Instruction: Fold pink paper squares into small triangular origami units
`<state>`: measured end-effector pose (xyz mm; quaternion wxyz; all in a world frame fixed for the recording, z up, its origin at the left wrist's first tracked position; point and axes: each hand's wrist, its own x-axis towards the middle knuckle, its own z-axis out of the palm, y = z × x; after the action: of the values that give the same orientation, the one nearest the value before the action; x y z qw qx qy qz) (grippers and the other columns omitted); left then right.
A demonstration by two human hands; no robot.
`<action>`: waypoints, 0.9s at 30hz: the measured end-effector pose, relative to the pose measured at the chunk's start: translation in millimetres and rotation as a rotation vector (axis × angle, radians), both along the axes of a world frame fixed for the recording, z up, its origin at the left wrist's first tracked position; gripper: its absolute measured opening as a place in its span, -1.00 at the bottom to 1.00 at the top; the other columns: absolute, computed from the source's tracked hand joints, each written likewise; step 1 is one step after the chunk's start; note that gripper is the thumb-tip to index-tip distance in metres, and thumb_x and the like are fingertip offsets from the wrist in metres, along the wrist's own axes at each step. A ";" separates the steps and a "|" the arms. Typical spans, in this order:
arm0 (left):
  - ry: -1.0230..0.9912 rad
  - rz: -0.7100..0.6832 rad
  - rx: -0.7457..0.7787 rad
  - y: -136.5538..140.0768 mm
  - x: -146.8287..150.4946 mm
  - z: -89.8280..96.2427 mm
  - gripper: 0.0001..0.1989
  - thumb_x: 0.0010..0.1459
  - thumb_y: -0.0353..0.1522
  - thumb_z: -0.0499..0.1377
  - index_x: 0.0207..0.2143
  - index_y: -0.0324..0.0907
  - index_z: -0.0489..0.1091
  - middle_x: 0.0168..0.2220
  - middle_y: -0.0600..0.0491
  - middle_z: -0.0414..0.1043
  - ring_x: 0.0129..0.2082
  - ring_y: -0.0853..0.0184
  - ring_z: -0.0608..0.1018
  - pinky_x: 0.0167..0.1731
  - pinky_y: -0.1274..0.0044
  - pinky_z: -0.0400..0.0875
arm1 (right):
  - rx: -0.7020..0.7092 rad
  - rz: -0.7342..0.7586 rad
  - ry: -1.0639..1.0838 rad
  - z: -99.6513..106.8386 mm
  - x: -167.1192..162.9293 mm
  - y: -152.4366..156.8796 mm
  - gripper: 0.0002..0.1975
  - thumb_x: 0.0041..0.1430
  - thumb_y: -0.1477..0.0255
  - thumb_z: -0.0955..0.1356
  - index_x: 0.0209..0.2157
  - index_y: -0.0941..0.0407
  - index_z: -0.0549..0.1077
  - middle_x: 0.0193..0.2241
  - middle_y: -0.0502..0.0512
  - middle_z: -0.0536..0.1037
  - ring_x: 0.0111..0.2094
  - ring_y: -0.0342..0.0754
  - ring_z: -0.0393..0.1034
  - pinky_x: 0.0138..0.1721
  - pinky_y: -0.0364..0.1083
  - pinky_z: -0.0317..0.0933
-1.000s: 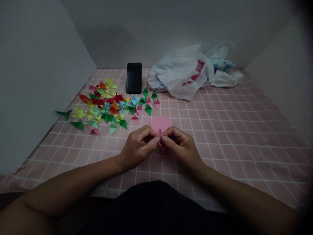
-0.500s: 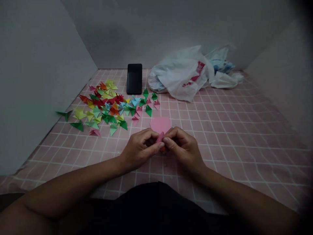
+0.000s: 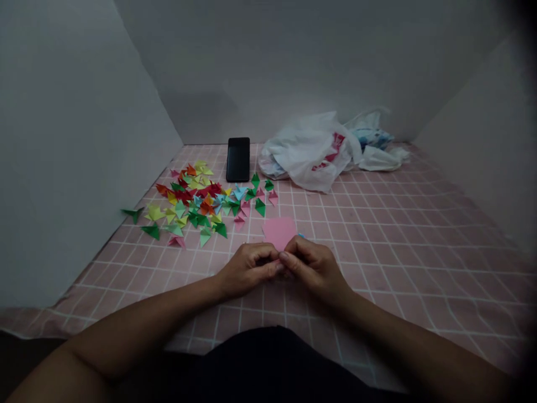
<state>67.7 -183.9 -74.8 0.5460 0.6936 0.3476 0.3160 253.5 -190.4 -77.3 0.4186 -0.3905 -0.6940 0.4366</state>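
Note:
My left hand (image 3: 250, 268) and my right hand (image 3: 318, 270) meet fingertip to fingertip above the cloth, both closed in a pinch. Between them is a small piece of folded pink paper, almost wholly covered by the thumbs and fingers. Just beyond my knuckles lies a flat pink paper sheet (image 3: 279, 230), its near edge hidden by the hands. A small bit of blue (image 3: 301, 235) peeks out behind my right index finger; what it belongs to is hidden.
Many folded paper pieces (image 3: 193, 215) in several colours are spread at the left. A black phone (image 3: 238, 160) lies at the back, with a crumpled white plastic bag (image 3: 306, 154) to its right. Pale walls enclose the pink checked cloth (image 3: 390, 235).
The view has tilted up, so everything sits lower in the picture. The folded pink paper stood up visibly between my fingers before; now the fingers cover it. The bit of blue has come into sight.

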 end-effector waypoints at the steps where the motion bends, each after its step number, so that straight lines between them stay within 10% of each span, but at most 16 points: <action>1: -0.012 -0.015 -0.007 -1.0 -0.5 1.5 -0.75 0.23 -0.28 0.17 -0.46 -0.24 0.42 -0.51 0.09 0.39 -0.49 0.44 0.41 -0.44 0.59 0.27 | 0.004 0.007 0.005 1.2 -0.3 -1.8 -0.73 0.27 0.41 0.33 -0.53 0.12 0.34 -0.62 -0.06 0.40 -0.57 -0.19 0.25 -0.49 -0.17 0.11; 13: 0.063 -0.099 0.197 10.3 -7.7 -0.7 -0.81 0.18 -0.37 0.14 -0.51 -0.21 0.36 -0.49 0.08 0.41 -0.47 0.41 0.41 -0.40 0.56 0.27 | 0.098 0.226 -0.120 4.8 5.6 9.4 -0.71 0.32 0.38 0.29 -0.50 0.15 0.41 -0.58 0.01 0.48 -0.54 -0.17 0.36 -0.49 -0.20 0.16; 22: -0.109 -0.237 -0.216 -1.8 -7.9 3.4 -0.70 0.19 -0.21 0.22 -0.49 -0.22 0.36 -0.58 0.13 0.31 -0.60 0.48 0.34 -0.57 0.63 0.21 | -0.045 0.304 0.029 11.4 4.0 -4.6 -0.60 0.39 0.34 0.24 -0.54 0.13 0.41 -0.73 -0.12 0.28 -0.70 -0.24 0.15 -0.63 -0.23 0.01; 27: -0.105 -0.160 -0.169 -1.3 -7.2 -1.0 -0.70 0.23 -0.20 0.20 -0.45 -0.24 0.38 -0.54 0.08 0.39 -0.59 0.47 0.42 -0.56 0.63 0.26 | 0.072 0.210 -0.109 12.0 4.9 -1.8 -0.62 0.37 0.40 0.24 -0.55 0.15 0.42 -0.65 -0.05 0.42 -0.61 -0.23 0.30 -0.53 -0.23 0.10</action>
<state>60.5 -185.3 -75.8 0.6435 0.6530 0.2874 0.2771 258.5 -192.2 -65.3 0.3459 -0.3234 -0.7680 0.4312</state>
